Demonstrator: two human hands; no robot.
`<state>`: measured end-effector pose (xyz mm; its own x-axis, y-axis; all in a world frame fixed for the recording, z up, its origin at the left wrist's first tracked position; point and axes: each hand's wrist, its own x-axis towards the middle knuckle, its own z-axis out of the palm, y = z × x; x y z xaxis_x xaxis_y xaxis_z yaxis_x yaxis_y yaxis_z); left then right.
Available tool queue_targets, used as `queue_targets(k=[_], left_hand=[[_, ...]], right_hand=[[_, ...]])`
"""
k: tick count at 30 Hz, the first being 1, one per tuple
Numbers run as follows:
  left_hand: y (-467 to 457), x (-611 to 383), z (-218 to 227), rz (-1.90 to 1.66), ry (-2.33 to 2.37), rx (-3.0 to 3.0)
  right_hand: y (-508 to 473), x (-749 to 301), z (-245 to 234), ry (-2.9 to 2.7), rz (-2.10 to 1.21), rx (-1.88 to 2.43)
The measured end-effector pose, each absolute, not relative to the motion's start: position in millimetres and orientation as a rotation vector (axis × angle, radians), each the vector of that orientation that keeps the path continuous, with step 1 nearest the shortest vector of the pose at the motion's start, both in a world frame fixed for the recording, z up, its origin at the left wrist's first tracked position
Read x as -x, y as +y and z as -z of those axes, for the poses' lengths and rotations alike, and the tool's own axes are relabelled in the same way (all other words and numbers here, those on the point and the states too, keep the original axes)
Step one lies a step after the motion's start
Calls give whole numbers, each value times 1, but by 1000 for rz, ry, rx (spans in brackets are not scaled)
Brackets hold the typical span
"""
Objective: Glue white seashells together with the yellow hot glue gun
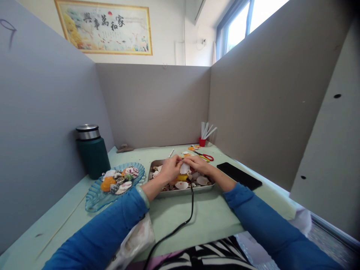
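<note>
Above a metal tray [171, 193] of shells, my left hand [171, 168] and my right hand [198, 165] meet with fingertips pinched together. Between them hangs a white seashell [185, 168], its upper edge at my fingers. Whether both hands grip it or something smaller is also pinched there is hard to see. Below the shell, a yellow tool [182, 177] with a black cord [192, 204] lies across the tray, partly covered by my hands. Loose pale shells [182, 185] and small dark ones surround it.
To the left are a blue scalloped dish [95, 200] of shells and a green bottle [92, 157]. Scissors [207, 157], a red cup [202, 142] of white sticks and a black phone [239, 175] are beyond and right of the tray. Grey partitions [157, 105] enclose the table.
</note>
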<state>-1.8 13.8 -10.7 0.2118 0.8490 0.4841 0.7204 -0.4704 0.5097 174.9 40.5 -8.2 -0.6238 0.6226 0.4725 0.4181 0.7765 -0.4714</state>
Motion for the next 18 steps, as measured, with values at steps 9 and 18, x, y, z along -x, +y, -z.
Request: queue_targets(k=[9, 18], left_hand=[[14, 2, 12, -1084, 1516, -2337], [12, 1, 10, -1045, 1554, -2376]], right_hand=[[39, -174, 8, -2328, -420, 756], [47, -176, 13, -2355, -401, 786]])
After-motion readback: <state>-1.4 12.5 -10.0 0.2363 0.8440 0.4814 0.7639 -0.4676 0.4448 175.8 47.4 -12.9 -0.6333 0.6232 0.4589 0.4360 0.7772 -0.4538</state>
